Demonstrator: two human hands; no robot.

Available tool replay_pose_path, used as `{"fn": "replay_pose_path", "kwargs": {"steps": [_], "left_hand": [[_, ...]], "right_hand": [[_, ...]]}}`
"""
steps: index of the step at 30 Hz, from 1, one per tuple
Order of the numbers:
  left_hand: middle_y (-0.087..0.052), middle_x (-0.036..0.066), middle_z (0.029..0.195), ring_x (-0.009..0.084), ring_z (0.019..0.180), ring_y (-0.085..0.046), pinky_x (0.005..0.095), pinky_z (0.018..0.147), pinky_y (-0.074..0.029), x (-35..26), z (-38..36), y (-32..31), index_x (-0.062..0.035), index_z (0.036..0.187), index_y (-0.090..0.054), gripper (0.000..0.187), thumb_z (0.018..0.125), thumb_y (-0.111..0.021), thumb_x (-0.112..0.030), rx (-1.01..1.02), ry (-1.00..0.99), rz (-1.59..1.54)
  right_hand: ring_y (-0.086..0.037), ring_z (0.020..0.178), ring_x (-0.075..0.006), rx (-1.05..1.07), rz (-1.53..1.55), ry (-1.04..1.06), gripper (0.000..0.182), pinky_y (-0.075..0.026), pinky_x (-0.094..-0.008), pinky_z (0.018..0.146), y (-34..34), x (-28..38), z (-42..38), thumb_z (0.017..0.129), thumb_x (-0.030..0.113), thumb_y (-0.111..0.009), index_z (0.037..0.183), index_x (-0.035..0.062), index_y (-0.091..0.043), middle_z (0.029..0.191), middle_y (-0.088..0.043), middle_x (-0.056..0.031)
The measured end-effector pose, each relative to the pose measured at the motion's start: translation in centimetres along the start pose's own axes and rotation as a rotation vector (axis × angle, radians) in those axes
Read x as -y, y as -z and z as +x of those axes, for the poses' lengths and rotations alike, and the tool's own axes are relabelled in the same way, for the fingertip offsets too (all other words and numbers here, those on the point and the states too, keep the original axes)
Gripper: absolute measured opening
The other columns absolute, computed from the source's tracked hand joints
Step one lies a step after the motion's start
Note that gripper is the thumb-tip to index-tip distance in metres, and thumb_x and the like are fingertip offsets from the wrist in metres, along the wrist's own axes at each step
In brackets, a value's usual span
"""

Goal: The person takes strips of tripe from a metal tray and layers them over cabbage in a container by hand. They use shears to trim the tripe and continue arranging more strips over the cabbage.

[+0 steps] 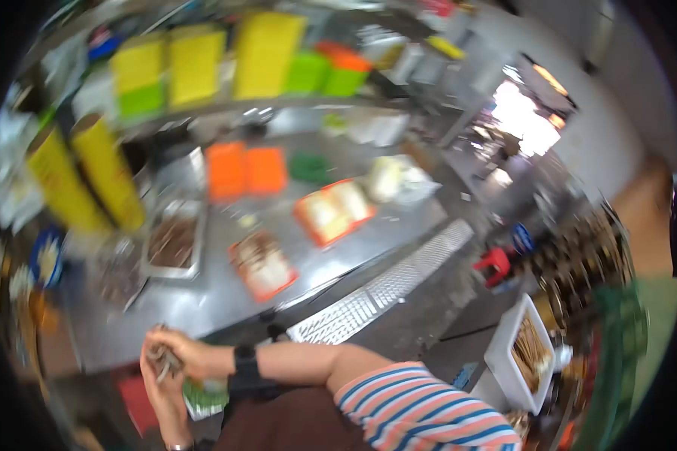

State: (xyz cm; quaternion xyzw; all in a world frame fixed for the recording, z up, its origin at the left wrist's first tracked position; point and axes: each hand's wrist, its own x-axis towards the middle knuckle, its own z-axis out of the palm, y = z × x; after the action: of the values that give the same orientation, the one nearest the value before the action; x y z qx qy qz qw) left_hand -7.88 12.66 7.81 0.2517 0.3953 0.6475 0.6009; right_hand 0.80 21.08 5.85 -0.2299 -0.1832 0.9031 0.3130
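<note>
My right hand [189, 353] and my left hand [162, 395] are cupped together near the front left edge of the metal counter. Between them is a small clump of greyish-brown strips [165, 362], blurred and partly hidden by the fingers. Beyond the hands stands a metal tray [196, 252] of dark brown shredded filling [173, 241]. To its right lies an orange-edged piece [263, 267], pale with brown topping on its far part. Another orange-edged piece [334, 212] carries two pale, bread-like slabs.
Two orange boxes [247, 171] and a white plastic bag [404, 180] sit on the steel counter [203, 301]. Yellow and green boxes [195, 66] line the shelf behind. A perforated metal strip [380, 286] runs along the front. A white bin of sticks [496, 353] and a person in green [654, 331] are at right.
</note>
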Motion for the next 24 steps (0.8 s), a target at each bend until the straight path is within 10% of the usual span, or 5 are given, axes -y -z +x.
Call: {"fn": "replay_pose_path", "kwargs": {"steps": [5,14,17,19,24], "left_hand": [[-0.04,0.008,0.147,0.0274,0.137,-0.039,0.0475,0.104,-0.044,2.9,5.7,-4.4,-0.0155,0.149,-0.031,0.058,0.101,-0.039,-0.048,0.386,0.231,-0.249],[-0.051,0.005,0.138,0.0179,0.125,-0.052,0.0335,0.099,-0.048,7.7,14.0,-17.1,-0.0105,0.14,-0.044,0.044,0.103,-0.04,-0.035,0.208,0.306,-0.236],[-0.059,0.008,0.129,0.0188,0.116,-0.058,0.0362,0.092,-0.051,7.8,15.9,-20.3,-0.0049,0.134,-0.052,0.04,0.101,-0.047,-0.028,0.315,0.22,-0.026],[-0.059,0.013,0.128,0.026,0.113,-0.06,0.0433,0.089,-0.054,7.4,17.0,-23.0,-0.0034,0.133,-0.05,0.039,0.1,-0.052,-0.023,0.234,0.249,-0.048],[-0.061,0.009,0.123,0.02,0.109,-0.061,0.0374,0.086,-0.054,5.1,18.4,-26.8,-0.0036,0.133,-0.049,0.04,0.096,-0.059,-0.013,0.136,0.252,0.027]], "right_hand": [[-0.054,0.083,-0.0104,0.04,-0.149,0.333,0.026,-0.045,-0.0264,0.079,1.9,9.7,-3.7,0.096,0.033,-0.055,0.088,0.009,-0.059,0.087,-0.059,0.0],[-0.057,0.092,-0.0243,0.017,-1.087,0.962,0.016,-0.045,-0.0343,0.086,9.1,22.6,-8.9,0.089,0.017,-0.06,0.085,0.0012,-0.058,0.095,-0.058,-0.0101],[-0.058,0.1,-0.0161,-0.056,-0.47,0.558,0.02,-0.048,-0.0312,0.09,12.0,26.1,-10.9,0.094,0.02,-0.061,0.104,0.0039,-0.064,0.105,-0.061,-0.0063],[-0.058,0.107,-0.0158,-0.037,-0.7,0.758,0.026,-0.048,-0.0306,0.092,15.7,28.7,-10.2,0.095,0.02,-0.06,0.117,0.0058,-0.061,0.115,-0.062,-0.0055],[-0.063,0.099,-0.0176,-0.086,-0.52,0.287,0.028,-0.051,-0.033,0.082,19.6,34.8,-12.4,0.098,0.027,-0.054,0.113,0.0044,-0.06,0.112,-0.065,-0.0088]]}}
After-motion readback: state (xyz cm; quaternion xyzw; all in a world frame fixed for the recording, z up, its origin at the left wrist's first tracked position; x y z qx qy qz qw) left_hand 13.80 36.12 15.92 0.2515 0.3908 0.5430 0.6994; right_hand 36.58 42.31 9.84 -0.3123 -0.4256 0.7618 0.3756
